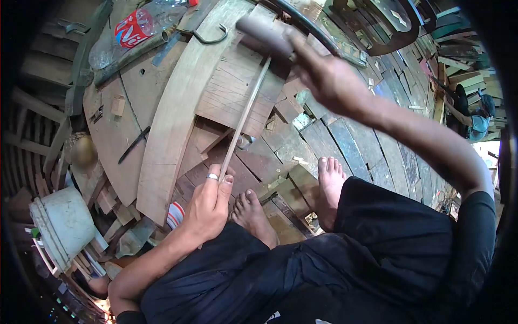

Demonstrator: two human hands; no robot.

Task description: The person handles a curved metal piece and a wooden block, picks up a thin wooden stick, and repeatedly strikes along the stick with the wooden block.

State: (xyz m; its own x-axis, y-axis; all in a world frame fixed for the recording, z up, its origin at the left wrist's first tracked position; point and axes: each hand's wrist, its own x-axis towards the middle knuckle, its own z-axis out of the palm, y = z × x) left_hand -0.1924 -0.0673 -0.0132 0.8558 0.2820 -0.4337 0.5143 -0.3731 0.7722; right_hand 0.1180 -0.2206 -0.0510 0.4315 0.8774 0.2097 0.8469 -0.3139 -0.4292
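Observation:
My left hand [208,208], with a ring on one finger, grips the near end of a long thin rod [244,116]. The rod slants away over a scratched wooden block [232,89]. At the rod's far end my right hand [324,73] is closed round a brown tool [265,35], blurred by motion; its exact kind is unclear. Left of the block lies a long curved wooden piece [175,116]. A metal hook [211,39] rests near the top of that piece.
A plastic bottle [135,29] lies at the upper left, above a dark thin blade [134,144]. A white bucket [63,227] stands at the lower left. Bare feet rest on the plank floor [345,140]. Another person [477,116] is at the far right.

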